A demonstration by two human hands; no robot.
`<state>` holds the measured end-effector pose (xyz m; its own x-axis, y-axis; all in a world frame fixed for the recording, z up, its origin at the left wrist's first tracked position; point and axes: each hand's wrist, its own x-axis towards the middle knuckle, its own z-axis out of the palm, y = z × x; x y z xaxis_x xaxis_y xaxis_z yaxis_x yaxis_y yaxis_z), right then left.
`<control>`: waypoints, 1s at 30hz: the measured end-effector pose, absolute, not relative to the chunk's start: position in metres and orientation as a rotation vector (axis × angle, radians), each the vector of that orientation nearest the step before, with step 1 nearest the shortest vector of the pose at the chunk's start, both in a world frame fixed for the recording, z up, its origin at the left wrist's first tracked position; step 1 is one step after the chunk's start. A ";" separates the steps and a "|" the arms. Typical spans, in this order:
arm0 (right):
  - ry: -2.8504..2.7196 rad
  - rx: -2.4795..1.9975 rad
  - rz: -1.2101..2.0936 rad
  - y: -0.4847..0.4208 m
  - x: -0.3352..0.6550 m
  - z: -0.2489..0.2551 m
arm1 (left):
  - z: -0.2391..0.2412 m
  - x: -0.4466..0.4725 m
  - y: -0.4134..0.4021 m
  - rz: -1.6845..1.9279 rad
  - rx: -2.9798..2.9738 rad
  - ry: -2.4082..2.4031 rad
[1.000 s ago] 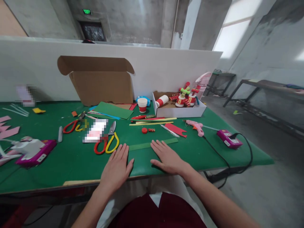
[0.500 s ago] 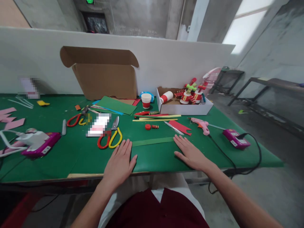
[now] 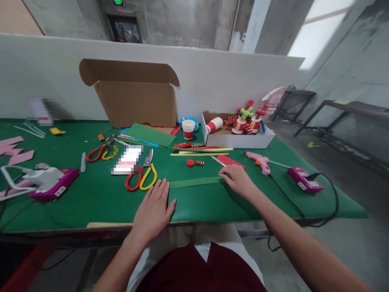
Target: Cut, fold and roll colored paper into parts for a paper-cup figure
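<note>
A long green paper strip [image 3: 194,182] lies on the green table [image 3: 75,202] in front of me. My left hand [image 3: 153,211] rests flat and open on the table just left of the strip's near end, by the front edge. My right hand [image 3: 238,180] sits at the strip's right end, with fingers curled and pinched onto it. A red paper piece [image 3: 235,162] and a thin metal blade [image 3: 218,160] lie just beyond my right hand's fingers. Red-and-yellow scissors [image 3: 141,178] lie a little above my left hand.
A pink glue gun [image 3: 257,160] and a magenta power box [image 3: 305,180] with a black cord lie at right. A white box [image 3: 240,141] of paper-cup crafts, a paper cup [image 3: 188,129], an open cardboard box [image 3: 133,97] and a green sheet [image 3: 150,136] stand behind. Another magenta device [image 3: 50,184] lies at left.
My right hand slid right along the strip from near its middle to its right end, and its fingers went from flat to curled. My left hand has stayed flat.
</note>
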<state>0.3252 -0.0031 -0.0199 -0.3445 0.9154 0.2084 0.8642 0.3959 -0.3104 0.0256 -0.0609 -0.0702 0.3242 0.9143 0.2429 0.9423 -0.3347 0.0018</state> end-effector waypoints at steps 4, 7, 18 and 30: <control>-2.313 -1.612 0.345 0.013 0.314 -0.022 | -0.069 0.026 -0.061 -0.281 -2.442 -1.715; -2.323 -1.668 0.436 0.017 0.313 -0.023 | -0.068 0.026 -0.061 -0.280 -2.441 -1.714; -2.380 -1.759 0.384 0.024 0.305 -0.025 | -0.071 0.025 -0.060 -0.314 -2.436 -1.705; -2.127 -1.548 0.375 0.029 0.297 -0.027 | -0.072 0.024 -0.059 -0.360 -2.448 -1.691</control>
<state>0.2972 0.0292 -0.0272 -0.2453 0.9446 0.2180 0.8133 0.3229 -0.4840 0.0242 -0.0590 -0.0725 0.3378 0.8998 0.2761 0.9343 -0.3561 0.0175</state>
